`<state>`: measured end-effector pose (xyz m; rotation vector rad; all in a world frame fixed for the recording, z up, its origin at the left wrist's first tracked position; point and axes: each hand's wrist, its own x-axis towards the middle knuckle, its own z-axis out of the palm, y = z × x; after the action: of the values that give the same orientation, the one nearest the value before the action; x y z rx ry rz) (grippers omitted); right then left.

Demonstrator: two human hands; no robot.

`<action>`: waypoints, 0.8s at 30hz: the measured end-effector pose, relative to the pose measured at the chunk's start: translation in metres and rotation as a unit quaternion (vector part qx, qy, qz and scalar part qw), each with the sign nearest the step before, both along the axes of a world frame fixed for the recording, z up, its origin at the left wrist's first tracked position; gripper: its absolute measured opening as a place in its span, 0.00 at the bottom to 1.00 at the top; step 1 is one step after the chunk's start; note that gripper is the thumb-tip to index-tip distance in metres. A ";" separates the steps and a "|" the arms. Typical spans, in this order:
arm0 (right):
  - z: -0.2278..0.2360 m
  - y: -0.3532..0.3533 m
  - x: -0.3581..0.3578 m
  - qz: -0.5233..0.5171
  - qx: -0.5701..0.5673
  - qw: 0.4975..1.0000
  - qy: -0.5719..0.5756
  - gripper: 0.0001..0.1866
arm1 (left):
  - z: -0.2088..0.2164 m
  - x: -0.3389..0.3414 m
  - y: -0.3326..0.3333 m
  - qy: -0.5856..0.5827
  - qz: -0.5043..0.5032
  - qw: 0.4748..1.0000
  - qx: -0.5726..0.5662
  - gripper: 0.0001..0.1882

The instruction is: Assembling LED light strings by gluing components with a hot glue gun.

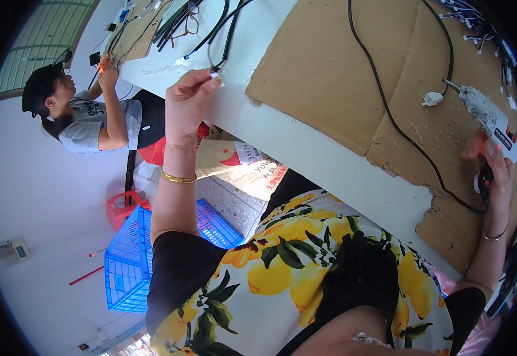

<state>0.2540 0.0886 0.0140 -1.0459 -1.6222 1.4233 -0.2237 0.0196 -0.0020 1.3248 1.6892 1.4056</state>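
Note:
My left hand (188,101) pinches the end of a black cable (230,37) between thumb and forefinger. A small white connector (216,75) shows at the fingertips, over the white table near the cardboard's left edge. At the far right, my right hand (497,167) is wrapped round the handle of a white hot glue gun (488,114). Dried glue stains its body, and its metal nozzle points left, over the cardboard. Just left of the nozzle, a white plug (432,99) lies on the cardboard, beside a black cord (383,98) that curves toward my right hand.
Brown cardboard (323,77) with torn edges covers much of the white table (329,169). Cable bundles (501,44) lie at the far right; more black cables and glasses (191,21) lie at the back. A co-worker (92,113) works at the left. Blue crates (129,261) and a red stool (122,207) stand below.

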 end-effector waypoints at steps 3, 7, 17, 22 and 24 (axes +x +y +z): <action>0.002 -0.001 -0.002 -0.003 0.001 1.000 0.002 0.14 | 0.016 -0.010 -0.002 0.036 0.032 0.996 0.072 0.08; 0.001 -0.001 -0.001 -0.005 0.003 1.000 -0.016 0.14 | 0.057 -0.025 0.002 0.097 0.092 0.981 0.139 0.08; -0.002 -0.004 -0.002 0.000 0.002 1.000 -0.002 0.15 | 0.012 -0.042 0.020 0.346 0.044 0.937 -0.010 0.10; 0.002 -0.005 -0.006 -0.009 -0.004 1.000 -0.012 0.15 | -0.003 -0.044 0.022 0.342 0.061 0.938 0.002 0.11; -0.002 -0.008 0.002 -0.014 0.004 1.000 -0.014 0.17 | -0.011 -0.038 0.028 0.346 0.071 0.935 -0.034 0.12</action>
<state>0.2556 0.0802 0.0118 -1.0838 -1.6248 1.3892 -0.2619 0.0476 -0.0132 1.8249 2.2903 0.9829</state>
